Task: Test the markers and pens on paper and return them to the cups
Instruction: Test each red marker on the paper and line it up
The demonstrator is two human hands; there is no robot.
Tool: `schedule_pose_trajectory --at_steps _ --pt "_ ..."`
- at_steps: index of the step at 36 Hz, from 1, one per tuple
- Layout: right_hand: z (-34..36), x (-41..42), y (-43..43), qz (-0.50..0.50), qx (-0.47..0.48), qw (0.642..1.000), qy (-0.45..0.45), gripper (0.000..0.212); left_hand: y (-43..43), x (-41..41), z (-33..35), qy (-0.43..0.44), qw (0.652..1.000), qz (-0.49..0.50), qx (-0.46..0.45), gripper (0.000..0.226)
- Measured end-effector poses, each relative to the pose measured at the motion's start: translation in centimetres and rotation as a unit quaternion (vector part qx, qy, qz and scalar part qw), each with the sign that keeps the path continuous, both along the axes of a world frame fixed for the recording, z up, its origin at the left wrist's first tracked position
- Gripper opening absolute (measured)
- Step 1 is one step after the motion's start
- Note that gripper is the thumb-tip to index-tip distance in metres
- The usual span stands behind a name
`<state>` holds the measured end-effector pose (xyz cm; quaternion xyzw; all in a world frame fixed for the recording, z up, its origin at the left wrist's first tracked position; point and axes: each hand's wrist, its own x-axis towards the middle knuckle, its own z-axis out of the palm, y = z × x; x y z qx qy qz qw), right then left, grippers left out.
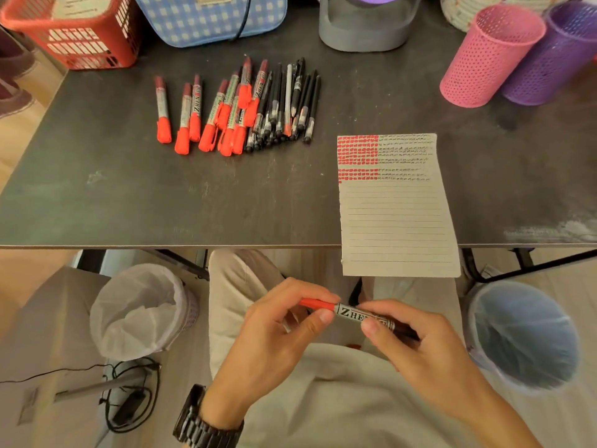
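Note:
Over my lap, below the table edge, I hold one red marker point(349, 312) crosswise. My left hand point(277, 331) pinches its red cap end, and my right hand point(416, 347) grips the barrel. The cap is on the marker. A lined sheet of paper point(395, 218) lies on the table's right, hanging over the front edge, its top rows filled with red and black test marks. A heap of red markers point(219, 118) and black pens point(287, 108) lies at the table's middle back. A pink mesh cup point(484, 59) and a purple mesh cup point(552, 56) stand at the back right.
A red basket point(80, 33), a blue checked bag point(210, 17) and a grey container point(361, 30) line the back of the dark table point(161, 195). On the floor stand a white-lined bin point(142, 312) to my left and a blue-lined bin point(523, 334) to my right.

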<state>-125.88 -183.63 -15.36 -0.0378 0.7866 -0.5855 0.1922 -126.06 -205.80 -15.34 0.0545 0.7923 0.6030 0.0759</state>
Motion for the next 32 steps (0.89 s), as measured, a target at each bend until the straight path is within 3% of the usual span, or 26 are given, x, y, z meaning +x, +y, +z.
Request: schedule_pose_trajectory --at_steps 12,17,21,25,28,32 --pt "1.2 0.2 -0.2 -0.025 -0.033 0.999 0.036 0.022 -0.3 -1.7 2.0 0.033 0.998 -0.054 -0.024 0.018" --pt "1.1 0.0 -1.1 -0.067 -0.054 0.995 0.046 0.027 -0.5 -2.7 2.9 0.019 0.998 -0.061 -0.009 0.052" --pt "1.0 -0.2 -2.2 -0.096 -0.161 0.982 -0.018 0.046 -0.6 -3.7 4.0 0.005 0.984 0.040 0.172 0.053" --pt "0.9 -0.1 -3.8 -0.099 -0.256 0.957 -0.089 0.064 0.2 -5.3 5.4 -0.097 0.897 0.127 0.412 0.032" --pt "0.8 0.2 -5.0 -0.106 -0.269 0.951 -0.112 0.067 1.5 -6.2 6.2 -0.135 0.845 0.121 0.502 0.037" --pt "1.4 0.5 -5.6 -0.131 -0.254 0.952 -0.112 0.068 3.1 -6.8 6.1 -0.153 0.812 0.115 0.551 0.047"
